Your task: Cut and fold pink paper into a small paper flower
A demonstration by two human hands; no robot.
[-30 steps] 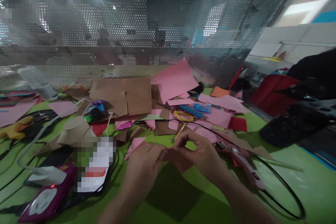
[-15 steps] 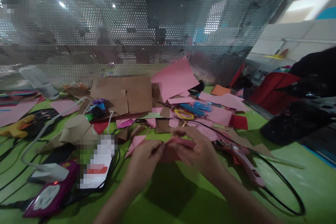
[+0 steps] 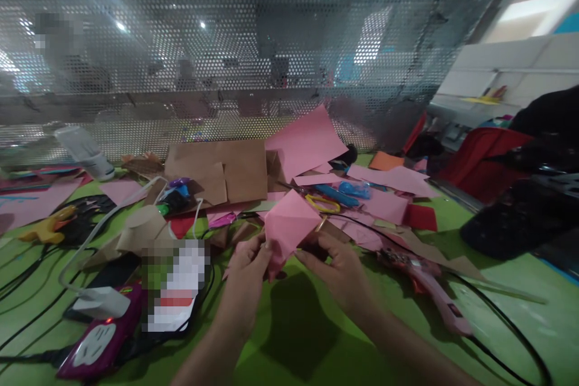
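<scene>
A folded piece of pink paper is held up over the green table, its pointed top upward and creases across its face. My left hand pinches its lower left edge between thumb and fingers. At the paper's lower right is my right hand, its thumb and forefinger apart and curved beside the edge; nothing shows between them. A dark shadow of the paper and hands falls on the table below.
Brown cardboard and a large pink sheet stand behind. Yellow-handled scissors lie among scraps. A pink glue gun with its cable is right; a phone and purple power strip are left.
The pink paper has turned up from between both hands and now shows its broad face. My right hand has moved slightly away from my left and opened. The view has shifted slightly.
</scene>
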